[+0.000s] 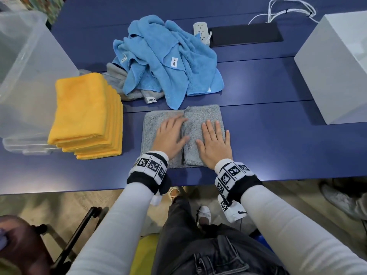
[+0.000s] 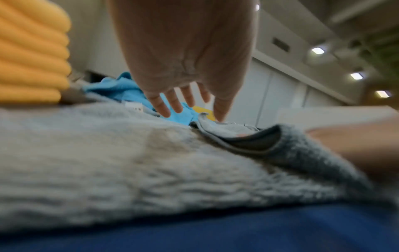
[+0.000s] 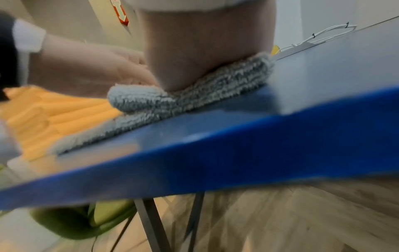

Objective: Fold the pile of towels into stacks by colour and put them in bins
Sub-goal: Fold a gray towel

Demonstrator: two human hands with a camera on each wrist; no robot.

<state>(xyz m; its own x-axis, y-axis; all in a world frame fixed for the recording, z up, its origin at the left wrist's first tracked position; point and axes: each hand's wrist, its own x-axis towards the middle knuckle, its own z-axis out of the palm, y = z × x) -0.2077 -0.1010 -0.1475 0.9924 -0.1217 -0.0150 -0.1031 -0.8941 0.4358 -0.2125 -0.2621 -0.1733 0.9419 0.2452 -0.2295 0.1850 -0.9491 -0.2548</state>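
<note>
A grey towel (image 1: 153,124) lies near the front edge of the blue table (image 1: 278,135), its right part folded over onto the middle. My left hand (image 1: 170,135) lies flat with straight fingers on the towel's single-layer left part, fingertips at the fold's edge. My right hand (image 1: 215,143) presses flat on the folded flap. In the left wrist view the left hand (image 2: 187,51) hovers low over the grey towel (image 2: 108,153). The right wrist view shows the right hand (image 3: 205,51) pushing the grey towel (image 3: 194,95) down. A folded yellow towel stack (image 1: 87,114) sits to the left.
A loose pile of blue towels (image 1: 164,60) lies behind the grey towel, with another grey towel (image 1: 117,76) under it. A clear plastic bin (image 1: 25,66) stands at the far left, a white box (image 1: 335,66) at the right. A power strip (image 1: 201,29) and black pad (image 1: 246,34) lie at the back.
</note>
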